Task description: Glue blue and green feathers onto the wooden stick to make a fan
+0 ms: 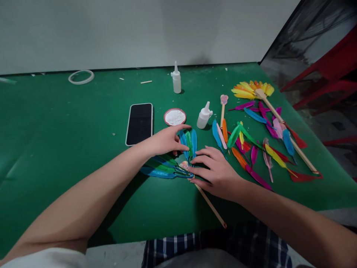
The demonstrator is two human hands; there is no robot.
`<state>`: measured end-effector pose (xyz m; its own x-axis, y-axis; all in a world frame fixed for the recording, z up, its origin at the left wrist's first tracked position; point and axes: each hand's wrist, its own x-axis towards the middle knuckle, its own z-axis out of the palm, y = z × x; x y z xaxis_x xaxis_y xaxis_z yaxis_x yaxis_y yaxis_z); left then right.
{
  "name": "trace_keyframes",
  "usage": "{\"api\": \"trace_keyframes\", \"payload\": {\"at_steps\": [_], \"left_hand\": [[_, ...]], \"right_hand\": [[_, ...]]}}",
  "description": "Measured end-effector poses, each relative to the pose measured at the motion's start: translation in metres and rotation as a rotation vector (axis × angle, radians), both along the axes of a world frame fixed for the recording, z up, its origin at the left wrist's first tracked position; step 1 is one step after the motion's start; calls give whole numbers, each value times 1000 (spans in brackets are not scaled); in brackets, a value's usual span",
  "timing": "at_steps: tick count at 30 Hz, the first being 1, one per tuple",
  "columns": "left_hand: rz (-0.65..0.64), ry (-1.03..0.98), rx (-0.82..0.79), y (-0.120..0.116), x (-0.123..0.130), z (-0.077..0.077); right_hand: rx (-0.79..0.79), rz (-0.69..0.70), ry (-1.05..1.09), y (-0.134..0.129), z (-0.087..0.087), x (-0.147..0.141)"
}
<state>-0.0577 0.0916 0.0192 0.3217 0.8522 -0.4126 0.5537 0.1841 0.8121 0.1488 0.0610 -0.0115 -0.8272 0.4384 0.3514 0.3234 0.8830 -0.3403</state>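
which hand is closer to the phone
Left. The left hand rests on the blue and green feathers just right of the phone. The right hand lies farther right, past the feathers, over the wooden stick.

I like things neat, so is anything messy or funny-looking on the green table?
Yes. Loose colourful feathers lie scattered every which way right of the hands. Small white scraps dot the table's far side. One glue bottle leans while the other stands straight. Nothing looks spilled.
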Motion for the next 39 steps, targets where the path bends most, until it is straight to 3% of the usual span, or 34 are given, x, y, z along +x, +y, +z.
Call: {"api": "trace_keyframes", "payload": {"at_steps": [17, 39], "left_hand": [[-2, 27, -45, -2, 1, 6], [-13, 0, -29, -2, 0, 3]], "right_hand": [[27, -6, -53, -1, 3, -1], [-20, -2, -25, -4, 1, -2]]}}
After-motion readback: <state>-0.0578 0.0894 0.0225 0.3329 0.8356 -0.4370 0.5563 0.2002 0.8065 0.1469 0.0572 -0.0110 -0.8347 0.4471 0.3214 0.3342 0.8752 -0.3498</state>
